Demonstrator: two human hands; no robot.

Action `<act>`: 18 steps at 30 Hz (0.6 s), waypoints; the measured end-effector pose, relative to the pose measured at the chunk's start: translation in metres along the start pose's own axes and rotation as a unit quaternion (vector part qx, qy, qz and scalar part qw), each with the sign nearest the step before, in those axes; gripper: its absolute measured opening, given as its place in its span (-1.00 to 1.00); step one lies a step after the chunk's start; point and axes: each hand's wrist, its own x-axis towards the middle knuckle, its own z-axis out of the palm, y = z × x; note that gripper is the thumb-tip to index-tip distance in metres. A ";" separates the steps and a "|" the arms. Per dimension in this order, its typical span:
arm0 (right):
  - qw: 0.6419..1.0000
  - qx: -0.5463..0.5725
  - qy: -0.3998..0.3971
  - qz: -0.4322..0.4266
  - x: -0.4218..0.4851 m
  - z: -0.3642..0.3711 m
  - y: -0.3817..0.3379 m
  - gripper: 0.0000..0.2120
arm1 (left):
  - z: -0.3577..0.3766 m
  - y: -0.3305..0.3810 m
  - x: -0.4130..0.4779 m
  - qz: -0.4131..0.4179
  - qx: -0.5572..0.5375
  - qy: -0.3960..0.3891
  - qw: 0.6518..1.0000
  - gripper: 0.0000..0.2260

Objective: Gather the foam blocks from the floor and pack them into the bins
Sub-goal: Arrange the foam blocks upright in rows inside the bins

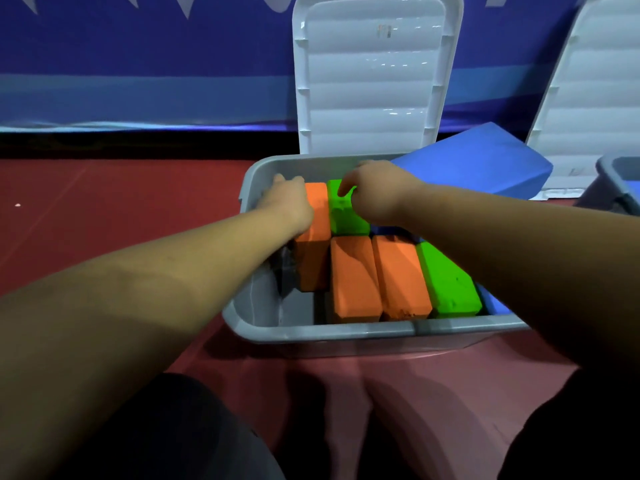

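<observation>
Two blocks are under hand at 11 o'clock in the bin (346, 332): my left hand (291, 202) lies on the orange block (313, 258), finger curl hidden; my right hand (374, 194) curls round the green block (346, 220). Recommend seating both flat, snug against neighbours.

Red floor (104, 209), blue wall banner (138, 46) with paler band, black strip (138, 143) along its base, dim light

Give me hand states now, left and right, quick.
Left hand: fingers curled over the far end of the orange rectangular foam block, gripping it.
Right hand: pinching the green rectangular foam block beside it.
</observation>
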 end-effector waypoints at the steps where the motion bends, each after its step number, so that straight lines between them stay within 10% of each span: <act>1: 0.999 0.022 0.047 0.004 -0.004 -0.009 0.009 -0.61 | 0.001 0.003 0.002 0.026 -0.011 0.028 0.999 -0.65; 7: 0.968 0.007 0.181 0.171 -0.021 -0.034 0.093 -0.65 | 0.012 0.062 -0.007 0.144 -0.128 0.002 0.981 -0.72; 12: 0.906 -0.022 0.117 0.405 -0.042 -0.030 0.151 -0.33 | 0.028 0.104 -0.014 0.093 -0.281 -0.101 0.950 -0.64; 18: 0.888 0.141 0.166 0.405 -0.041 -0.042 0.162 -0.32 | 0.025 0.120 -0.024 0.029 -0.439 -0.115 0.891 -0.72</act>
